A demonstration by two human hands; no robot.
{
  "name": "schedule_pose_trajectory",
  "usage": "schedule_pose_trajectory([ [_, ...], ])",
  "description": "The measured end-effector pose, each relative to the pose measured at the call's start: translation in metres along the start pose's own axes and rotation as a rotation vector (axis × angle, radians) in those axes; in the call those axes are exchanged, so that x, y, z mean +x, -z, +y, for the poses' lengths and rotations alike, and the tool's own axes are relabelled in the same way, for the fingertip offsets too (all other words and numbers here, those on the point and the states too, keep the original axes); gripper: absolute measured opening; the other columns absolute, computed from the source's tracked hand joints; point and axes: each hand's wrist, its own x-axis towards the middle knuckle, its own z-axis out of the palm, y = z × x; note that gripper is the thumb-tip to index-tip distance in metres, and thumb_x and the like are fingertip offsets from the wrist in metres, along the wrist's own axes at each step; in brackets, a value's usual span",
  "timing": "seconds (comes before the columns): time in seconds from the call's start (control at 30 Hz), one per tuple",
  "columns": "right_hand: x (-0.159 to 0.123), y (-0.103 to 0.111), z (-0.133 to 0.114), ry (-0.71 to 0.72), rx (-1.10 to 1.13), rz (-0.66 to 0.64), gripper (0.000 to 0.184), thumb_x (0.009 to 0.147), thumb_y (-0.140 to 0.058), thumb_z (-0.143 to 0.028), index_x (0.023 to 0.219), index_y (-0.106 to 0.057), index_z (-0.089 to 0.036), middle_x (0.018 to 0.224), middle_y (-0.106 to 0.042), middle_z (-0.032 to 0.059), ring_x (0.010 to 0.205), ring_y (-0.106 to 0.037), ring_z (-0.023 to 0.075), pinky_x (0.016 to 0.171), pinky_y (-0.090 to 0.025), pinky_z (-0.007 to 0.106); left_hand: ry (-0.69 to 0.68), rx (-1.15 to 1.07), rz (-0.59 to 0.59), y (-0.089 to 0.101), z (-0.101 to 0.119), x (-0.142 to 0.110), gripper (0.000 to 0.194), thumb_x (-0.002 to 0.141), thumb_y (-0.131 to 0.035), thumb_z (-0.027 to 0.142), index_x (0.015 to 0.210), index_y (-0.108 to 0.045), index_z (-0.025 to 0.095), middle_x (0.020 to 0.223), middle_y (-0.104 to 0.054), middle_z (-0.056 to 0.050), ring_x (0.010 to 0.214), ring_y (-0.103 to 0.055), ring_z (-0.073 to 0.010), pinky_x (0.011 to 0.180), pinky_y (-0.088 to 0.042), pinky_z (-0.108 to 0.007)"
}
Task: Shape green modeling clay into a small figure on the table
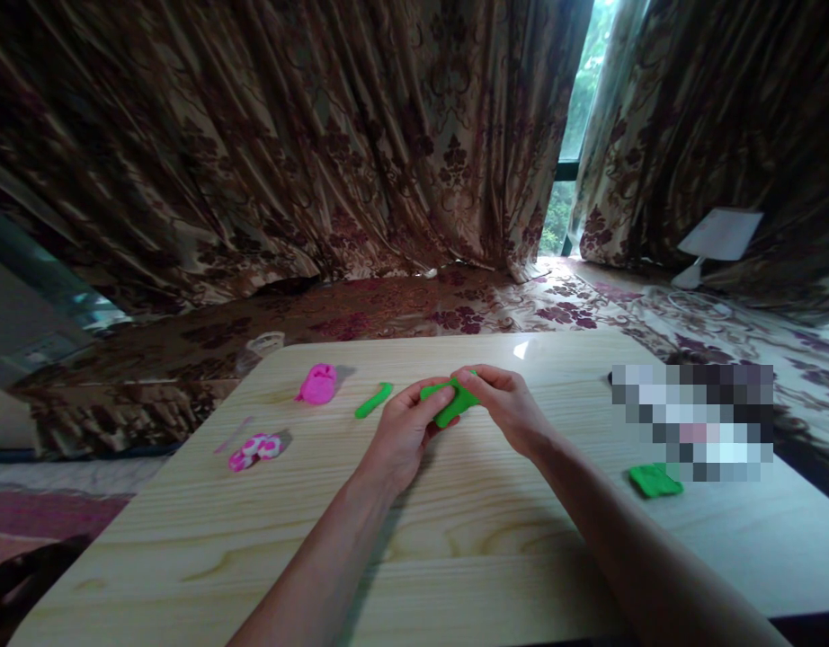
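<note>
From my head view: left hand [409, 420] pinched, thumb flat on the green piece [453, 407]; right hand [505, 400] closed on its upper right end. Fingers beneath mostly hidden. Piece held above the mid-table [414, 539], between both hands. Looks soft, so my worry is tearing or thinning if the two grips pull apart unevenly; hard thumb pressure could leave dents. I note the strip [372, 401] just beside the left hand: a careless sideways drop of the wrist could squash it.
</note>
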Motion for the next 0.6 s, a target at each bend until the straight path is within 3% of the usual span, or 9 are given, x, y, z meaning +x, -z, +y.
schedule_pose_trajectory([
  [0.2,0.0033,0.0064,0.0021,-0.072,-0.005,0.029,0.030,0.073,-0.059,-0.042,0.081,-0.068,-0.015,0.066,-0.061,0.0011,0.061,-0.052,0.0122,0.058,-0.041,0.025,0.006,-0.010,0.054,0.0013,0.0003,0.0003,0.022,0.067,-0.070,0.028,0.086,-0.066,0.017,0.087,-0.065,-0.004,0.076,-0.058,-0.0127,0.064,-0.050,-0.025],
  [0.4,0.0034,0.0049,0.0030,-0.011,-0.014,0.051,0.026,0.071,-0.062,-0.039,0.079,-0.068,-0.016,0.067,-0.062,0.0005,0.060,-0.050,0.0110,0.056,-0.040,0.024,0.056,0.057,0.020,-0.0014,0.0005,-0.0012,0.026,0.062,-0.073,0.028,0.085,-0.068,0.018,0.075,-0.064,0.000,0.059,-0.052,-0.0067,0.046,-0.039,-0.017],
  [0.6,0.0032,0.0022,0.0063,0.045,-0.096,0.064,0.024,0.071,-0.061,-0.039,0.078,-0.069,-0.017,0.065,-0.062,0.0004,0.058,-0.051,0.0116,0.052,-0.040,0.024,0.073,-0.009,0.059,-0.0033,0.0033,-0.0032,0.028,0.063,-0.072,0.030,0.089,-0.067,0.022,0.080,-0.064,0.002,0.063,-0.055,-0.0070,0.050,-0.042,-0.018],
])
